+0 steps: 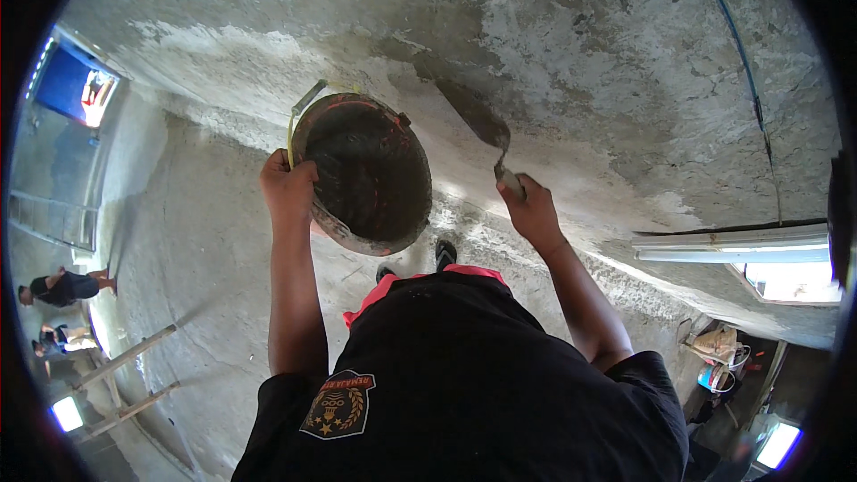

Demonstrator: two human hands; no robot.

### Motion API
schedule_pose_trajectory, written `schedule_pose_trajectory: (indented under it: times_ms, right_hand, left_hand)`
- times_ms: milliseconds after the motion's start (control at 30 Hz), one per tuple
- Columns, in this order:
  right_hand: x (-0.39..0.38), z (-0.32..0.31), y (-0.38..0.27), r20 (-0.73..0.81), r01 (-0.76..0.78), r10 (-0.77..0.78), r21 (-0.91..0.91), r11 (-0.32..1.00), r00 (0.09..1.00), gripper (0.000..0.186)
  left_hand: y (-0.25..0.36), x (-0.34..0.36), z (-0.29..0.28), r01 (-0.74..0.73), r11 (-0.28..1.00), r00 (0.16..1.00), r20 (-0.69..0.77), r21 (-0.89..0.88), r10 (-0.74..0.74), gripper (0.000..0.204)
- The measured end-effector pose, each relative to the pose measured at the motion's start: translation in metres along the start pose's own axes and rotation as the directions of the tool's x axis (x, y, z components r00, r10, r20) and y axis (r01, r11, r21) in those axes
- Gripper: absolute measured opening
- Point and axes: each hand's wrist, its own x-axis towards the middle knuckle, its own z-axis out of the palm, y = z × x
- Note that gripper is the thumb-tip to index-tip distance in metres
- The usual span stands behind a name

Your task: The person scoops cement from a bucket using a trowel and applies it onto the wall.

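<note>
A dark, mortar-stained bucket (361, 174) hangs tilted in front of me, its mouth facing up toward my view. My left hand (290, 183) is closed on its left rim, beside the wire handle with its grey grip. Inside, the bucket looks dark and wet; how full it is I cannot tell. My right hand (530, 212) is wrapped round the handle of a pointed trowel (478, 116). The trowel's blade points up and left, at or close to the rough grey plastered wall (589, 62); whether it touches is unclear. A darker damp patch shows near its tip.
Below lies a grey concrete floor (214, 259). A blue cable (732, 22) runs down the wall at right, above a long white strip (732, 243). Buckets and a sack (717, 344) stand at lower right. Two people (71, 287) and wooden poles (125, 357) are at far left.
</note>
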Motion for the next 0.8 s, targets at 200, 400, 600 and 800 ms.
schedule_pose_trajectory:
  times_ms: [200,400,600,800]
  right_hand:
    - [0.001,-0.008,-0.032,0.034,0.008,-0.009,0.039,0.999,0.999,0.032]
    - [0.02,0.002,-0.019,0.097,-0.037,0.033,0.044,0.998,0.995,0.033]
    - [-0.003,-0.005,-0.017,0.175,-0.078,0.066,0.061,0.995,0.982,0.033]
    - [0.019,-0.013,-0.027,0.115,-0.043,0.035,0.067,0.997,0.993,0.033]
  left_hand:
    - [0.002,-0.002,0.003,0.0,1.0,1.0,0.003,0.027,0.0,0.009]
    - [0.001,-0.003,0.005,0.006,0.999,1.0,0.02,0.036,-0.006,0.008]
    - [0.003,-0.004,0.007,0.004,0.998,1.0,-0.019,0.058,-0.003,0.008]
    - [0.007,-0.007,0.01,-0.001,0.996,1.0,0.004,0.088,0.0,0.009]
